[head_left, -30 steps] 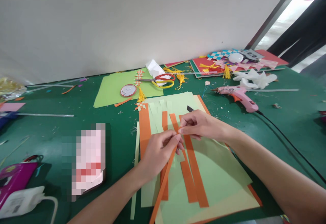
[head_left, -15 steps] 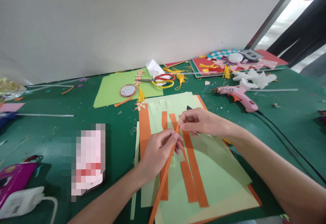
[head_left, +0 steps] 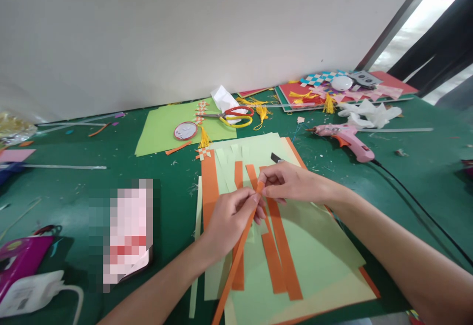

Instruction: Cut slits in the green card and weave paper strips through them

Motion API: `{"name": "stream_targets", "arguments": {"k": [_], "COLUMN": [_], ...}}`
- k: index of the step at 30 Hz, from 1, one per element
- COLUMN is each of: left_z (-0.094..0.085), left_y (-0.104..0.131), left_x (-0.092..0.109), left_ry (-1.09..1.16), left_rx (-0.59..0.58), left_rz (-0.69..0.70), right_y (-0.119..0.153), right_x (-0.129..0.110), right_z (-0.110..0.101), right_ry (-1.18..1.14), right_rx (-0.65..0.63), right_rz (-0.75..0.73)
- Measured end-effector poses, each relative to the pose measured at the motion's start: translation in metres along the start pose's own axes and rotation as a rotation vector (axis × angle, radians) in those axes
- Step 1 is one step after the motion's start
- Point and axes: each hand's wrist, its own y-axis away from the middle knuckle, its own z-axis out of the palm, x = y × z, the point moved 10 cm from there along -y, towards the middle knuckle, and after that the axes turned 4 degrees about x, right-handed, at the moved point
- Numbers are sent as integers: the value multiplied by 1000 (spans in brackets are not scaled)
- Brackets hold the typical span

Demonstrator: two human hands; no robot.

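Note:
Pinched in my left hand (head_left: 236, 219) is a long narrow orange paper strip (head_left: 236, 261), which slants down past the near table edge. My right hand (head_left: 286, 182) closes thumb and fingers on the strip's upper end, just beside the left fingertips. Beneath both hands lie light green paper sheets (head_left: 325, 251) with several flat orange strips (head_left: 283, 246) on them. Pale green strips (head_left: 226, 170) rest at the upper left of the sheets. A dark-tipped tool (head_left: 275, 157) shows partly behind my right hand; the rest is hidden.
A pink glue gun (head_left: 345, 138) with a black cord lies right. Scissors (head_left: 236, 118), a round red-rimmed tin (head_left: 185, 131) and yellow tassels (head_left: 262, 113) are at the back. A blurred-out phone-like object (head_left: 129, 236) and a white plug (head_left: 31, 293) lie left.
My right hand has shifted slightly at the strip's upper end, showing more of the dark-tipped tool behind it. The left hand keeps its pinch, nearly still.

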Motion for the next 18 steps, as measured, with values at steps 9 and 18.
{"name": "stream_targets", "arguments": {"k": [9,18], "left_z": [1,-1], "left_y": [-1,0], "left_x": [-1,3], "left_ry": [-31,-101], "left_rx": [-18,-2], "left_rz": [1,-1], "right_y": [-5,-5], "right_x": [7,2], "right_z": [3,7], "right_ry": [82,4], "right_rx": [32,47], "right_rz": [24,12]}}
